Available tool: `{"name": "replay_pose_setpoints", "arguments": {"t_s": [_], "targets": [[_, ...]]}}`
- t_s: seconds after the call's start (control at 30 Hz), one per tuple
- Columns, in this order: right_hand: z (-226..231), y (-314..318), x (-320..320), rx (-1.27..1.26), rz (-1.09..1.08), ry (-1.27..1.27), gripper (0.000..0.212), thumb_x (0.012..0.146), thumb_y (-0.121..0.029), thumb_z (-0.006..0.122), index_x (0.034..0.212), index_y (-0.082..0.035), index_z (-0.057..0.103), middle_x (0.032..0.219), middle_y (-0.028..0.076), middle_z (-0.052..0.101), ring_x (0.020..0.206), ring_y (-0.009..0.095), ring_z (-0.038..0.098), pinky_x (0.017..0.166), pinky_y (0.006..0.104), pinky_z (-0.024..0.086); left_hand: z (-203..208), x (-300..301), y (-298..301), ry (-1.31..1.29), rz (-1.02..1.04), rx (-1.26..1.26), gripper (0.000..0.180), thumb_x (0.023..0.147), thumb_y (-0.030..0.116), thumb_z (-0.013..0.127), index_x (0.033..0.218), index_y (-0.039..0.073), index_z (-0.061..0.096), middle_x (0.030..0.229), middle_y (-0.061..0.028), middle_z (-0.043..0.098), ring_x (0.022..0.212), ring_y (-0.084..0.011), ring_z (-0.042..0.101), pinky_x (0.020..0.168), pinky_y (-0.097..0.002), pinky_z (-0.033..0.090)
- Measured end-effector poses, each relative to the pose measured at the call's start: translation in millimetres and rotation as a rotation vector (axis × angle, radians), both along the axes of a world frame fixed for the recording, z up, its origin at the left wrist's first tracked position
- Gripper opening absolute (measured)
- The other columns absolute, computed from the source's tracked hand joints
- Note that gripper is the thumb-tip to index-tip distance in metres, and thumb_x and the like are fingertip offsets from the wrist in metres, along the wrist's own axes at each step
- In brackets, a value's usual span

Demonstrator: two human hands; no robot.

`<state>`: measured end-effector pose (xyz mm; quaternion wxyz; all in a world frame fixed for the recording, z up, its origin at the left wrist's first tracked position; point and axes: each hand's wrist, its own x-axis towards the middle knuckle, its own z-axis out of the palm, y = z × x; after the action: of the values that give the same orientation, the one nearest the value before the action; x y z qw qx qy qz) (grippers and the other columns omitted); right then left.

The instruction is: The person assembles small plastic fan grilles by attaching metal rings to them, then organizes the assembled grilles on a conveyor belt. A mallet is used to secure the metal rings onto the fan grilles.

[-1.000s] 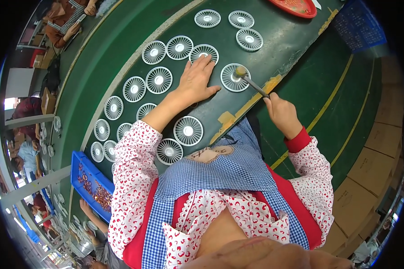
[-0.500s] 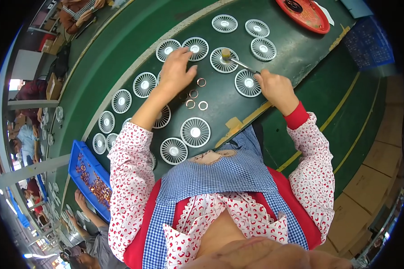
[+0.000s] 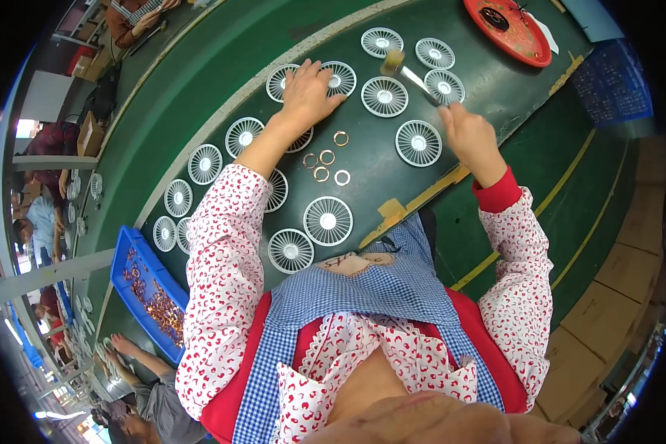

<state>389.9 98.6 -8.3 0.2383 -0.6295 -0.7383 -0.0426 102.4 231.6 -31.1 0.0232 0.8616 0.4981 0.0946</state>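
Observation:
My right hand [image 3: 470, 140] is closed around the dark handle of a small mallet [image 3: 394, 62] with a yellowish head and metal shaft. Its head is raised over the bench, between one round grey slotted disc [image 3: 385, 97] and a farther one [image 3: 382, 43]. My left hand [image 3: 307, 94] has its fingers spread over two neighbouring discs, partly hiding the left disc [image 3: 280, 83]. Its fingertips reach the edge of the right disc [image 3: 339, 80]; whether they touch it I cannot tell. Several copper-coloured rings [image 3: 327, 156] lie nearer me on the bench.
More discs [image 3: 328, 221] are spread over the green bench [image 3: 377, 174]. A blue tray [image 3: 137, 292] of copper-coloured pieces stands by my left arm. A red tray [image 3: 529, 48] with a dark coil lies at the far right, above a blue crate [image 3: 610, 81]. Other people sit at the left.
The mallet head has lifted off the middle disc and moved up and right with my right hand. My left hand has shifted slightly farther over its discs, fingers more spread. The whole view shifted slightly.

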Motion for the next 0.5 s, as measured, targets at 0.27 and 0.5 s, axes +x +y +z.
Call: {"name": "replay_pose_setpoints", "arguments": {"t_s": [0.27, 0.5], "targets": [[-13, -4, -4, -0.212, -0.007, -0.063, 0.031, 0.094, -0.033, 0.056, 0.080, -0.005, 0.054, 0.062, 0.020, 0.063, 0.058, 0.041, 0.063, 0.052, 0.0522, 0.051, -4, 6, 9, -0.081, -0.005, 0.022, 0.072, 0.077, 0.040, 0.074, 0.133, 0.003, 0.050, 0.137, -0.0182, 0.051, 0.133, -0.0328, 0.043, 0.111, -0.0534, 0.029], [8, 20, -1, -0.080, -0.020, -0.019, 0.030, 0.095, -0.031, 0.055, 0.082, -0.005, 0.055, 0.063, 0.021, 0.063, 0.058, 0.041, 0.062, 0.051, 0.0516, 0.049, -9, 0, 21, -0.199, -0.017, -0.004, 0.084, 0.072, 0.044, 0.078, 0.136, 0.002, 0.045, 0.145, -0.0182, 0.043, 0.138, -0.0335, 0.036, 0.110, -0.0586, 0.027]]}}
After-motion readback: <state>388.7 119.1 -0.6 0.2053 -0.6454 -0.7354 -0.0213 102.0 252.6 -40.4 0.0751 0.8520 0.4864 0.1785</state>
